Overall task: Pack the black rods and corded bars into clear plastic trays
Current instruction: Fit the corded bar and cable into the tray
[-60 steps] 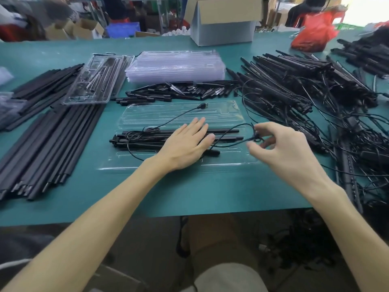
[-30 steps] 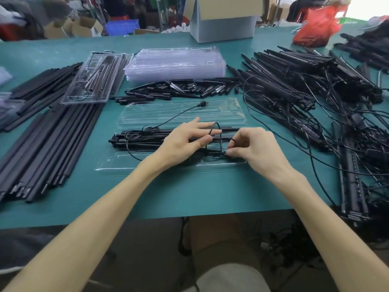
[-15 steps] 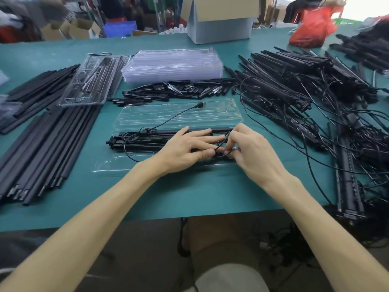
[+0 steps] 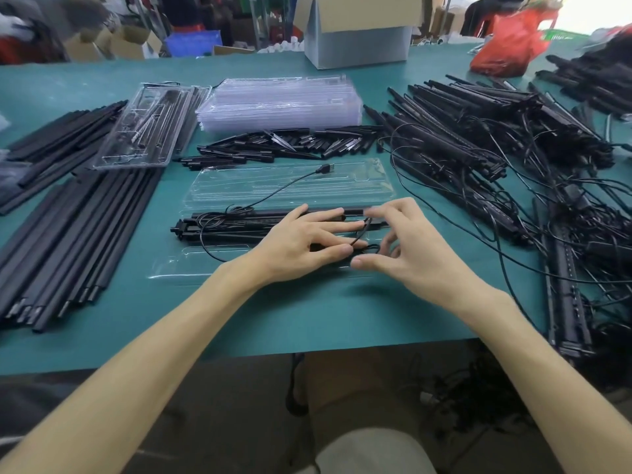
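Note:
An open clear plastic tray (image 4: 290,191) lies in front of me on the green table. Black rods and a corded bar (image 4: 219,227) rest across its near half. The bar's thin cord (image 4: 273,195) runs up to a USB plug on the far half. My left hand (image 4: 301,241) lies flat on the rods, its fingers pinning a loop of cord. My right hand (image 4: 407,248) hovers at the right end of the rods, fingers spread and curled around the cord loop; whether it pinches the cord I cannot tell.
Long black rods (image 4: 68,230) lie at the left. A filled tray (image 4: 147,131) and a stack of clear trays (image 4: 280,104) sit farther back, with short black pieces (image 4: 284,145) between. Tangled corded bars (image 4: 513,159) fill the right side. A cardboard box (image 4: 359,32) stands behind.
My right hand drew the cord from the right in to the rods' right end and folded it into a small loop. My left hand stayed pressed on the rods.

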The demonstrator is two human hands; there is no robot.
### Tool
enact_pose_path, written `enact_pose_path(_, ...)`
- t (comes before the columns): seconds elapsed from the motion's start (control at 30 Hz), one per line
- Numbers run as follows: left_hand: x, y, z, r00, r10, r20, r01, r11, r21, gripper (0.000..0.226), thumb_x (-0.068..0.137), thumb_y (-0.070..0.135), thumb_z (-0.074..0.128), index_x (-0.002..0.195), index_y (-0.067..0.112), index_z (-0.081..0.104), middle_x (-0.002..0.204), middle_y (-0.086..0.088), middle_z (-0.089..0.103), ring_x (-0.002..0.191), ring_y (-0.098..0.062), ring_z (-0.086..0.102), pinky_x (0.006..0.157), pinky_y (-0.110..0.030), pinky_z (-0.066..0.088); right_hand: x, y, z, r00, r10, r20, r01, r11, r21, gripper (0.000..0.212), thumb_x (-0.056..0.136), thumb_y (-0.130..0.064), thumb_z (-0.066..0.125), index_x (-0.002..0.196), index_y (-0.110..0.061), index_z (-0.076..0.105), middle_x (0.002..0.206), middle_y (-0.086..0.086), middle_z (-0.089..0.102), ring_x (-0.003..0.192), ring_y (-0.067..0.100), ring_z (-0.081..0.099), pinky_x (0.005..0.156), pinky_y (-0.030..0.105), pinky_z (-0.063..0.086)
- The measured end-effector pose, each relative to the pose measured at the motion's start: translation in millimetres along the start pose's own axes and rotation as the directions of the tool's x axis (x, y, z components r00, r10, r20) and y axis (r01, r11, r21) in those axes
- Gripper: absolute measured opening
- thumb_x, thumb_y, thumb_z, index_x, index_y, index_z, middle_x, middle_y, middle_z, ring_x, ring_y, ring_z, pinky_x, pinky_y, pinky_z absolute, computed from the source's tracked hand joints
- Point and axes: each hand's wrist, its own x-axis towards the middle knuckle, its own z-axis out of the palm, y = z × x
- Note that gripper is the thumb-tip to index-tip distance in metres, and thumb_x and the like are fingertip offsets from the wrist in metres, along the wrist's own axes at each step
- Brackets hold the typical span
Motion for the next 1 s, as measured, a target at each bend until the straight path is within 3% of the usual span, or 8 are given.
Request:
enact_pose_path(0.13, -0.1, -1.4, 0.4, 1.0, -0.003, -0.024, 0.002, 0.999, -0.04, 0.032, 0.103, 0.049, 0.045, 0.13, 0.048, 0.062, 0.147, 0.032, 0.043, 0.148, 0.006, 0.02, 0.123, -0.052, 0.007, -1.7, 1.7, 8.5, 0.995, 0.036, -0.097, -0.039, 0.999, -0.03, 0.04, 0.081, -0.053, 0.075, 0.1, -0.021, 0.06, 0.108, -0.012, 0.044, 0.082, 0.004, 0.057, 0.077, 0.024, 0.05)
enact_pose_path(0.27, 1.3, -5.4, 1.1, 0.998, -0.027, -0.062, 0.017, 0.988, -0.154, 0.029, 0.1, 0.044, 0.056, 0.127, 0.043, 0.066, 0.143, 0.03, 0.05, 0.146, 0.008, 0.025, 0.124, -0.051, 0.007, -6.0, 5.0, 9.8, 0.992, 0.032, -0.121, -0.036, 0.999, -0.036, 0.025, 0.085, -0.042, 0.076, 0.091, -0.02, 0.067, 0.095, -0.011, 0.051, 0.083, 0.005, 0.056, 0.076, 0.02, 0.044)
enact_pose_path(0.37, 1.2, -7.6, 2.2, 0.995, -0.043, -0.088, 0.024, 0.978, -0.209, 0.026, 0.098, 0.039, 0.062, 0.123, 0.04, 0.069, 0.138, 0.03, 0.055, 0.144, 0.009, 0.028, 0.124, -0.051, 0.008, -6.4, 2.8, 8.8, 0.988, 0.012, -0.155, -0.033, 0.99, -0.137, 0.02, 0.084, -0.039, 0.078, 0.084, -0.021, 0.07, 0.09, -0.007, 0.056, 0.092, 0.014, 0.046, 0.078, 0.024, 0.037)
enact_pose_path(0.43, 1.0, -7.4, 2.2, 0.995, -0.041, -0.095, 0.02, 0.978, -0.205, 0.026, 0.097, 0.039, 0.064, 0.122, 0.04, 0.069, 0.137, 0.03, 0.055, 0.143, 0.009, 0.029, 0.124, -0.05, 0.008, -4.7, -0.5, 5.5, 0.985, 0.085, -0.151, -0.093, 0.995, -0.042, 0.018, 0.079, -0.035, 0.082, 0.077, -0.023, 0.07, 0.088, -0.006, 0.055, 0.091, 0.014, 0.047, 0.073, 0.016, 0.033)
enact_pose_path(0.53, 1.4, -7.5, 1.5, 0.995, -0.05, -0.09, 0.031, 0.978, -0.205, 0.031, 0.095, 0.04, 0.067, 0.125, 0.039, 0.067, 0.139, 0.027, 0.056, 0.143, 0.009, 0.029, 0.124, -0.05, 0.009, 0.1, -4.1, 2.6, 0.978, 0.173, -0.114, -0.168, 0.985, 0.048, 0.02, 0.075, -0.03, 0.087, 0.072, -0.022, 0.069, 0.088, -0.003, 0.054, 0.085, 0.014, 0.054, 0.069, 0.021, 0.035)
enact_pose_path(0.63, 0.8, -6.8, 1.4, 0.991, -0.086, -0.106, 0.063, 0.977, -0.205, 0.039, 0.092, 0.044, 0.069, 0.131, 0.042, 0.063, 0.147, 0.012, 0.053, 0.144, 0.008, 0.029, 0.125, -0.049, 0.01, 6.1, -7.5, 1.5, 0.972, 0.214, -0.093, -0.211, 0.977, 0.044, 0.023, 0.072, -0.028, 0.089, 0.069, -0.02, 0.068, 0.086, -0.003, 0.052, 0.078, 0.014, 0.053, 0.064, 0.026, 0.036)
enact_pose_path(0.83, -1.3, -2.1, -0.4, 0.983, -0.068, -0.172, 0.031, 0.977, -0.213, 0.041, 0.087, 0.035, 0.077, 0.126, 0.026, 0.066, 0.134, 0.012, 0.063, 0.139, 0.005, 0.04, 0.124, -0.046, 0.016, 10.1, -8.5, 0.7, 0.957, 0.282, -0.069, -0.283, 0.959, 0.003, 0.027, 0.069, -0.03, 0.091, 0.065, -0.019, 0.067, 0.083, -0.007, 0.056, 0.078, 0.01, 0.057, 0.062, 0.026, 0.04)
enact_pose_path(1.0, -4.5, 2.9, -3.4, 0.965, -0.075, -0.253, 0.001, 0.96, -0.28, 0.032, 0.087, 0.027, 0.079, 0.116, 0.017, 0.072, 0.121, 0.006, 0.07, 0.127, -0.002, 0.055, 0.114, -0.037, 0.038, 14.6, -12.5, -0.4, 0.953, 0.302, -0.002, -0.302, 0.952, -0.047, 0.028, 0.07, -0.028, 0.091, 0.067, -0.014, 0.067, 0.078, -0.004, 0.06, 0.073, 0.012, 0.057, 0.056, 0.025, 0.036)
